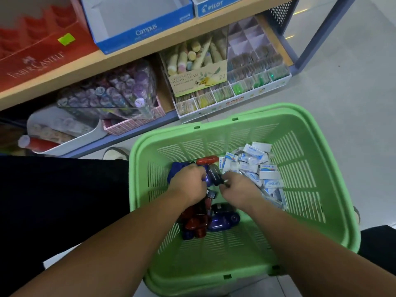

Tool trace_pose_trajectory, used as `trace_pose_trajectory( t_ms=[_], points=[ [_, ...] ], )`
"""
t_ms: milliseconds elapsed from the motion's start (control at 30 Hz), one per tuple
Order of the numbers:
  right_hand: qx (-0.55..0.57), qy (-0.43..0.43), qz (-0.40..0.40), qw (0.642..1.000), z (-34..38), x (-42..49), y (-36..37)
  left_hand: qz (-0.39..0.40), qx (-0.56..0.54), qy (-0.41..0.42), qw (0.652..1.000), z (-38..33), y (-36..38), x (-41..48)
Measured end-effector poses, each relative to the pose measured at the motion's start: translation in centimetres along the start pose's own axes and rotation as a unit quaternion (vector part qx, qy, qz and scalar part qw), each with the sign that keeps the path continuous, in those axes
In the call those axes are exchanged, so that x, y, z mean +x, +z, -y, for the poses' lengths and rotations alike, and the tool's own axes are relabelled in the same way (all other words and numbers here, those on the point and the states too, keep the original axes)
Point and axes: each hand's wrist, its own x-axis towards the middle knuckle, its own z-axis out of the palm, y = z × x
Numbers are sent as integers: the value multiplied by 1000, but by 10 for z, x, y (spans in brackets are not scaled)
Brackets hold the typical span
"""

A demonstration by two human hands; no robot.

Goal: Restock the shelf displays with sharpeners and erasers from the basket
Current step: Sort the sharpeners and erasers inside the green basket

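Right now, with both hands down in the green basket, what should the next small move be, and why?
Probably lift the left hand and right hand out with the sharpeners they grip. Both are curled on them in the green basket, and the red Faber-Castell display above looks empty.

Both hands inside green basket [304,168]. Left hand [188,183] grips purple sharpener [205,178]. Right hand [240,189] pinches dark sharpener [215,175] just beside it. Red and purple sharpeners [203,221] piled in basket's left half, white erasers [255,166] in its right half. Shelf [128,56] beyond basket's far rim carries Campus box [145,31] and Pilot box [212,7].
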Motion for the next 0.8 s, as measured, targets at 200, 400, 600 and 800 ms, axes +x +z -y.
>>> trace_pose_trajectory(
  t_ms=[200, 400, 600, 800],
  points=[
    [-69, -116, -146, 980, 10, 12, -17, -9, 42, 166, 985, -10, -3, 15],
    [-100, -53, -85, 990, 3, 19, -30, 26, 129, 152, 980, -8, 7, 22],
    [-147, -47, 31, 988, -2, 9, -7, 37, 187, 144, 971, -1, 14, 20],
    [-264, -57, 70, 960, 3, 2, 8, 43, 204, 208, 956, -4, 9, 19]
  ],
)
